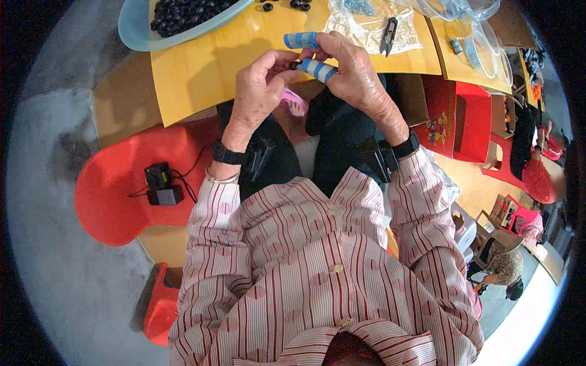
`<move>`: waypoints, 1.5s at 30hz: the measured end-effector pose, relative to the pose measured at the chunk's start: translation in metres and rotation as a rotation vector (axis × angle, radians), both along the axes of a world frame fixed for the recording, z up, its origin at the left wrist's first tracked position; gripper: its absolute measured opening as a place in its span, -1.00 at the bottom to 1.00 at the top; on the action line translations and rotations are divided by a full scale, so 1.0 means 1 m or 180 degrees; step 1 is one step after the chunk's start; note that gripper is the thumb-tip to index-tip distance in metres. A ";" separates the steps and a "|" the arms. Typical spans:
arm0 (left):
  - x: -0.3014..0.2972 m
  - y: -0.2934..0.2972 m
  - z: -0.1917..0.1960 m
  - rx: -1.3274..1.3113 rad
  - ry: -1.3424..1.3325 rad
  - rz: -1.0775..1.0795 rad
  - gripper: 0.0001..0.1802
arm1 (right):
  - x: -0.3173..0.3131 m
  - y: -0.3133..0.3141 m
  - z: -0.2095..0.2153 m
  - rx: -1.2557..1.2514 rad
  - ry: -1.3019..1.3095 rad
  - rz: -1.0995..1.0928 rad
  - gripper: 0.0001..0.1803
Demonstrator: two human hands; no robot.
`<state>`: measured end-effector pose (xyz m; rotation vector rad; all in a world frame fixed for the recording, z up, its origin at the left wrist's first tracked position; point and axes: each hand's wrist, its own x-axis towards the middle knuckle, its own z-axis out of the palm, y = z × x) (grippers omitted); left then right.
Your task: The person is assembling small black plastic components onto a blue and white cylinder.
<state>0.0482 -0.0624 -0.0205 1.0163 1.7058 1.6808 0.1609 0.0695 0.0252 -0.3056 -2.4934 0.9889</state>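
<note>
Both hands meet above the lap at the yellow table (201, 67) edge: left hand (259, 91) and right hand (351, 73), fingers (318, 69) wrapped in blue tape, pinch one small black bead (295, 64) between them. Bowl (137, 30) of black beads sits upper left, black clippers (388, 35) on plastic bags just beyond.

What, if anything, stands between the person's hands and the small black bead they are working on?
Nothing visible: the left hand and the right hand meet at the small black bead, pinching it between their fingertips above the yellow table.
</note>
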 end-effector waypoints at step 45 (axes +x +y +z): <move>0.005 -0.110 0.173 0.0207 0.1683 -0.0524 -0.87 | 0.008 -0.087 0.112 -0.1656 0.0591 0.1103 -0.60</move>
